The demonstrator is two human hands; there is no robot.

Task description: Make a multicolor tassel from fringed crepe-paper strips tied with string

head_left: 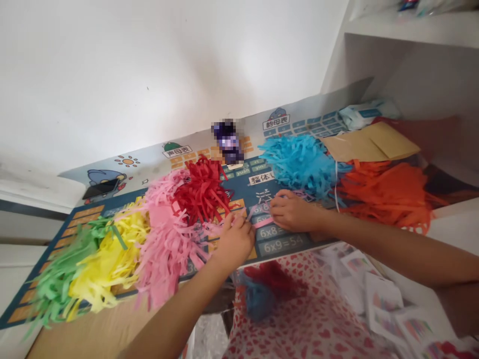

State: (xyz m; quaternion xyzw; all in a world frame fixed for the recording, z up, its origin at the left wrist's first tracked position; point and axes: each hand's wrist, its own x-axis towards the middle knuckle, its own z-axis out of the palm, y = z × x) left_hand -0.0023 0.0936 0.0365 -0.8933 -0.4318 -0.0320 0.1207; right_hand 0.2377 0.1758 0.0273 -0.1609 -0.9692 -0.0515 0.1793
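A printed learning mat (284, 244) with multiplication rows lies under bunches of shredded paper fringe. My left hand (235, 240) pinches a pink paper strip (260, 219) at the edge of the pink fringe (166, 244), and my right hand (292, 212) holds the strip's other end. Red fringe (202, 192) rises just beyond my left hand. Blue fringe (299, 164) lies above my right hand, with orange fringe (385, 194) to its right. Yellow fringe (108, 254) and green fringe (63, 279) spread at the far left.
A blurred purple object (228, 142) stands at the mat's far edge. A brown paper envelope (370, 142) lies at the back right. Below the mat are heart-print fabric (295, 324), a red-and-blue paper tuft (262, 291) and printed cards (385, 299). A white wall and shelf (404, 65) stand behind.
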